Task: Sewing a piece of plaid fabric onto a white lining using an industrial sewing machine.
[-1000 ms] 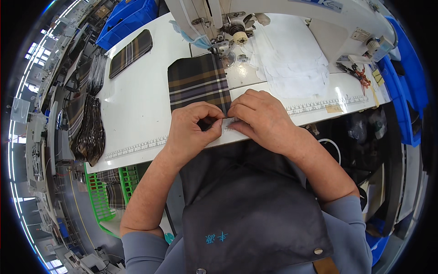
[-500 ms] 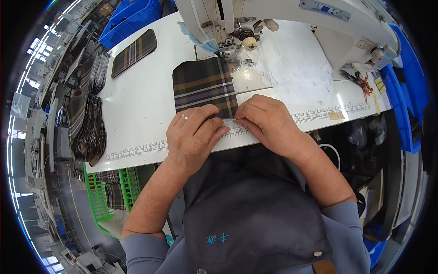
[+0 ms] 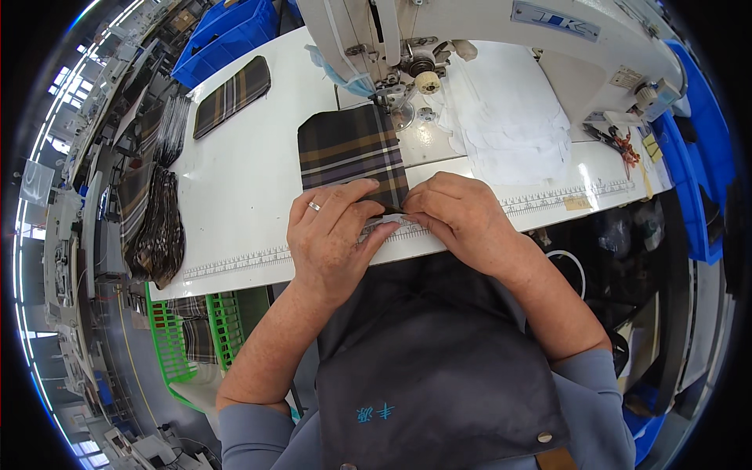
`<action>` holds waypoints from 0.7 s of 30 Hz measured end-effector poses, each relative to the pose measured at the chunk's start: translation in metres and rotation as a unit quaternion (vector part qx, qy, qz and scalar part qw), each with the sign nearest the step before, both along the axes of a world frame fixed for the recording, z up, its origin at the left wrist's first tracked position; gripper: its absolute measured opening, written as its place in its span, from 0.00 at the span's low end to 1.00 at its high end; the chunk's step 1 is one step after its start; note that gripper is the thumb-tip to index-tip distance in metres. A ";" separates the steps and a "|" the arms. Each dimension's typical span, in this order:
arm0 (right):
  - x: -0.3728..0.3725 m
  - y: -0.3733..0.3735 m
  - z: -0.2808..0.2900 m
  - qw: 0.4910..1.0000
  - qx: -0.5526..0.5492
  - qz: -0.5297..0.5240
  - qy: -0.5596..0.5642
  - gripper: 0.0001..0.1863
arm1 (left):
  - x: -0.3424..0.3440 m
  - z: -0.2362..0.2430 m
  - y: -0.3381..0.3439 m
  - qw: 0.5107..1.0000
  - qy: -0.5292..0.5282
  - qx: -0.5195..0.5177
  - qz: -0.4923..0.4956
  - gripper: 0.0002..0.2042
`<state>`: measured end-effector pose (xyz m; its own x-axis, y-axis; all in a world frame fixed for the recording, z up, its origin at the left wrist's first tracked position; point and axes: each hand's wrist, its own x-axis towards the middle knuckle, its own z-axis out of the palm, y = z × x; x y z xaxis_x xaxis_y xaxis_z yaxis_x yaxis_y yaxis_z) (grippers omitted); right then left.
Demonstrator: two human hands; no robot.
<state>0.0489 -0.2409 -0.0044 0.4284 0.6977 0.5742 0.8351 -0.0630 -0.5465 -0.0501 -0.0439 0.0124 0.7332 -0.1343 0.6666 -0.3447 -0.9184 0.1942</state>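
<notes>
I have the left hand (image 3: 329,227) half curled at the near edge of the plaid fabric panel (image 3: 348,145), its grip unclear; the panel lies mostly beyond both hands, long axis running away, neither nearer; my right hand (image 3: 460,213) pinches its near right corner.

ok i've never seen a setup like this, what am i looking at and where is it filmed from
There's no robot: these are a person's own bare hands, seen from a head-worn camera looking down. The wide lens bends straight edges.

On the white table stands a sewing machine. In front of it lies a plaid fabric piece. The right hand pinches its near right corner; the left hand is at its near edge, but its grip is unclear.

Also there: white sheets, another plaid piece and a printed ruler strip.
</notes>
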 end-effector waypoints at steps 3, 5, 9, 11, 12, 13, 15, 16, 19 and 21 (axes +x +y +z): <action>0.001 0.000 -0.001 1.000 -0.002 -0.001 0.001 0.07 | 0.003 0.003 -0.001 1.000 0.016 0.010 -0.013 0.11; 0.001 0.000 -0.002 1.000 0.003 0.001 0.000 0.09 | 0.002 0.004 -0.002 0.999 0.030 0.026 -0.028 0.10; -0.004 0.005 0.003 1.000 0.025 -0.003 0.019 0.16 | 0.000 0.002 0.003 0.996 -0.011 0.056 -0.075 0.02; -0.004 0.004 0.002 1.000 0.023 -0.013 -0.005 0.18 | 0.000 0.001 0.003 0.992 -0.040 0.067 -0.095 0.02; -0.004 0.003 0.001 0.999 0.024 -0.022 -0.027 0.19 | -0.001 0.000 0.003 0.991 -0.040 0.075 -0.101 0.03; -0.003 0.004 0.001 0.999 0.023 -0.022 -0.027 0.19 | -0.002 -0.001 0.004 0.990 -0.040 0.085 -0.105 0.04; -0.001 0.005 -0.001 0.997 0.046 -0.014 -0.061 0.15 | -0.003 -0.002 0.004 0.990 -0.044 0.085 -0.103 0.04; -0.001 0.005 -0.002 0.997 0.046 -0.014 -0.061 0.15 | -0.003 -0.003 0.004 0.990 -0.049 0.085 -0.100 0.05; -0.001 0.005 -0.005 0.995 0.037 -0.016 -0.095 0.13 | -0.002 -0.006 0.005 0.988 -0.055 0.105 -0.098 0.05; -0.001 0.006 -0.006 0.988 0.053 -0.031 -0.141 0.12 | -0.001 -0.008 0.006 0.988 -0.058 0.105 -0.094 0.04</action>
<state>0.0480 -0.2351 -0.0104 0.2810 0.6042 0.7456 0.9515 -0.0742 -0.2985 -0.0514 -0.0377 0.0044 0.6023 -0.4043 0.6883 -0.5214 -0.8522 -0.0443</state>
